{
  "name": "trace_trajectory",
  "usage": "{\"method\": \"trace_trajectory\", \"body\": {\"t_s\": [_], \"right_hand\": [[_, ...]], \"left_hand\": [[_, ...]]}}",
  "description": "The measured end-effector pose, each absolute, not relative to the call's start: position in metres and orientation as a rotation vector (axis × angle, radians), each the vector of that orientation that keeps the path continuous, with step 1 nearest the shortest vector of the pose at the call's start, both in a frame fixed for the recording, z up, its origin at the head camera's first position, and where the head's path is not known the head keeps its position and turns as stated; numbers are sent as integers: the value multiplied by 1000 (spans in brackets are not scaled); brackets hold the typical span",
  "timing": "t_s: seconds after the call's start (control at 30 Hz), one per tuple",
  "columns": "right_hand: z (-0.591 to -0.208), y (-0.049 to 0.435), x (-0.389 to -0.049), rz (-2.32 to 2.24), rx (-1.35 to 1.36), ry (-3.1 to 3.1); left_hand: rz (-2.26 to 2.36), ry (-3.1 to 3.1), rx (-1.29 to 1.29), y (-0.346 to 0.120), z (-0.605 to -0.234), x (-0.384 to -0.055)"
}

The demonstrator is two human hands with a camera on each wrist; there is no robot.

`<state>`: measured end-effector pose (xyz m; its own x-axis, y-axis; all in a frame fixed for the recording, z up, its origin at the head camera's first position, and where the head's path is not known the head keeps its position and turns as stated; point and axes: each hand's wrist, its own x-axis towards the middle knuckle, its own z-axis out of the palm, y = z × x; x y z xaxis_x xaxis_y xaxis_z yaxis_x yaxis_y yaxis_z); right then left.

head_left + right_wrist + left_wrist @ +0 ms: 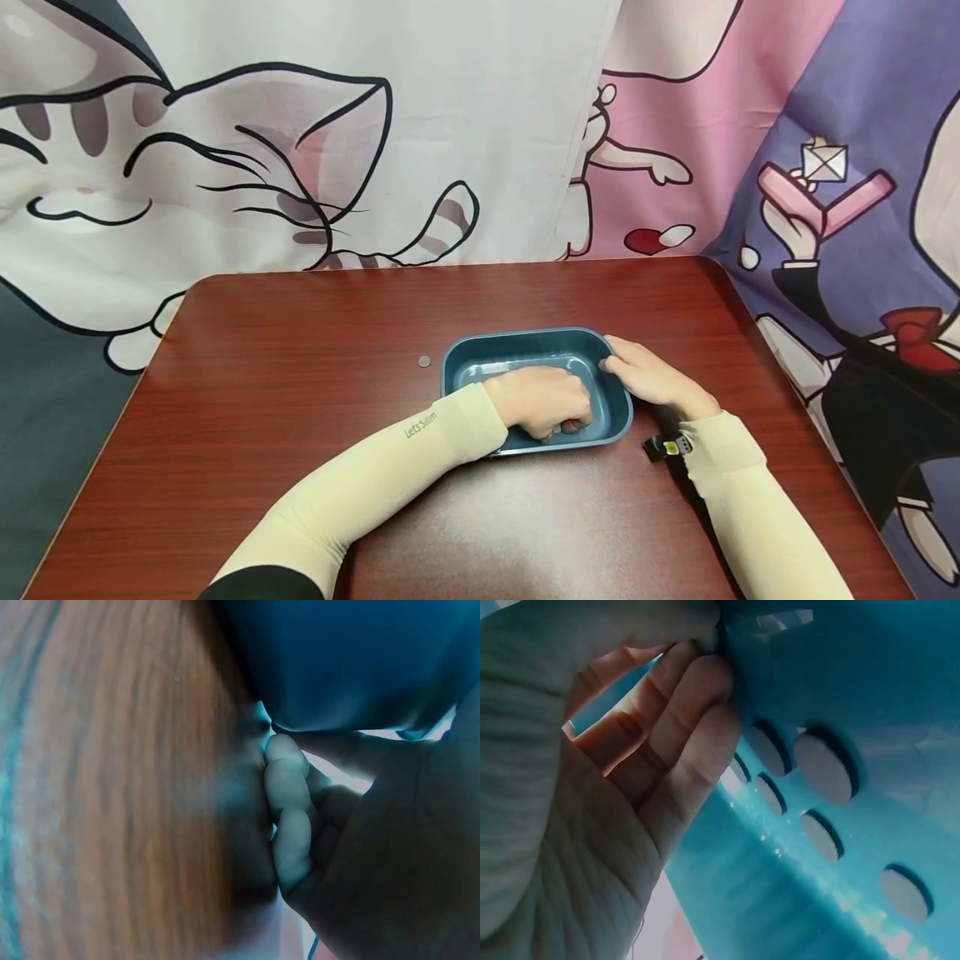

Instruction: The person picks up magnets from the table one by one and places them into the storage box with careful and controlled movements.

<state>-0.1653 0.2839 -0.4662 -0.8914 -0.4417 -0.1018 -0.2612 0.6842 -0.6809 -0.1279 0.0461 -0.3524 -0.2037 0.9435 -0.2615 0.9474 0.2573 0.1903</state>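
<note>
A blue rectangular tray (525, 336) with rounded corners lies on the table. My left hand (542, 400) reaches into it, thumb and fingertips brought together low over the tray floor. Several small flat grey discs (825, 766), coin-like in shape, lie beside those fingers on the tray floor in the left wrist view. The meeting point of the fingertips is partly hidden, and I cannot tell whether a disc is between them. My right hand (651, 377) grips the tray's right end, the thumb over the rim. In the right wrist view, curled fingers (289, 787) sit below the blue wall.
One more grey disc (424, 361) lies on the reddish-brown wooden table (315, 375), just left of the tray. A small black device (666, 447) is at the right wrist. Printed cartoon curtains (480, 125) hang behind the table and along its right side.
</note>
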Motion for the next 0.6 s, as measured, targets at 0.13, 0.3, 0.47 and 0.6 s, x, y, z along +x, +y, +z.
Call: {"method": "trace_trajectory", "body": {"t_s": [0.13, 0.3, 0.47, 0.6], "right_hand": [[-466, 283, -166, -992, -559, 2643], [-468, 284, -166, -1015, -543, 2614], [-469, 284, -167, -1023, -549, 2602], [-468, 284, -167, -1014, -540, 2620]], "left_hand": [[-142, 2314, 1701, 63, -418, -143], [-98, 2292, 1743, 62, -430, -150], [-109, 2301, 1751, 59, -426, -148], [-100, 2294, 1738, 57, -423, -147]]}}
